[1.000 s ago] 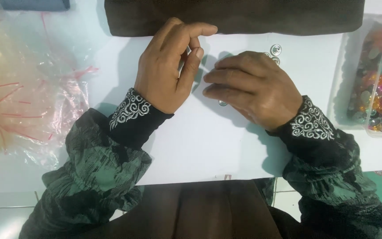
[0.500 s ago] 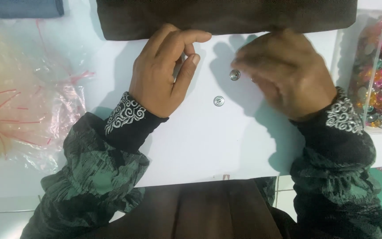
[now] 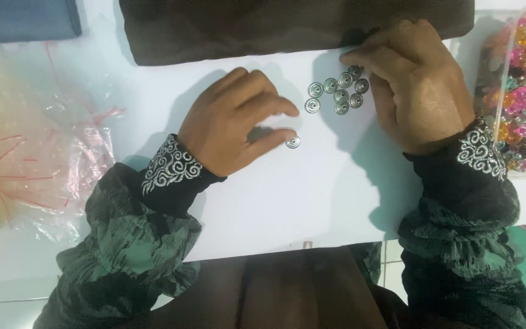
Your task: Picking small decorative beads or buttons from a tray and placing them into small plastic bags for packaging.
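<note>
A white table (image 3: 312, 201) lay under the hands. A lone silver snap button (image 3: 293, 142) sat at the left hand's (image 3: 234, 125) loosely curled fingertips (touching, not gripped). Just beyond, the cluster of snap buttons (image 3: 338, 92) lay against the flat, open right hand (image 3: 418, 85), near the dark brown cloth (image 3: 275, 27).
</note>
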